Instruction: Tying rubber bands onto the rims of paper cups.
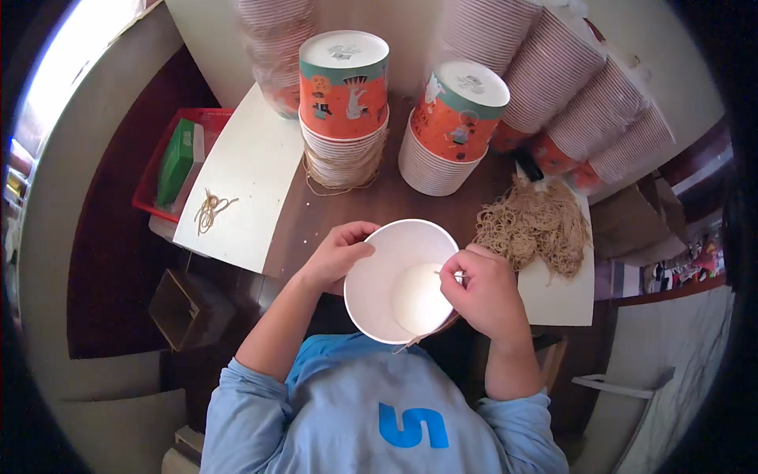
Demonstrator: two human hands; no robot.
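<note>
Listing from largest to smallest, we record a dark brown tabletop (371,207) carrying several sleeves of nested paper cups (584,95) lying tilted along its far edge. Next, two upright stacks of orange-printed cups (344,110), upside down, stand side by side near the middle. A white sheet (253,174) lies at the left, and a small bunch of rubber bands (212,209) rests on it. A heap of tan rubber bands (533,229) sits at the right, just beside our right hand. We hold one white paper bowl (395,280) above the near edge, its opening toward us. Our left hand (335,254) has its grip closed on the bowl's left rim. Our right hand (485,292) pinches a thin band (442,274) at the bowl's right rim.
</note>
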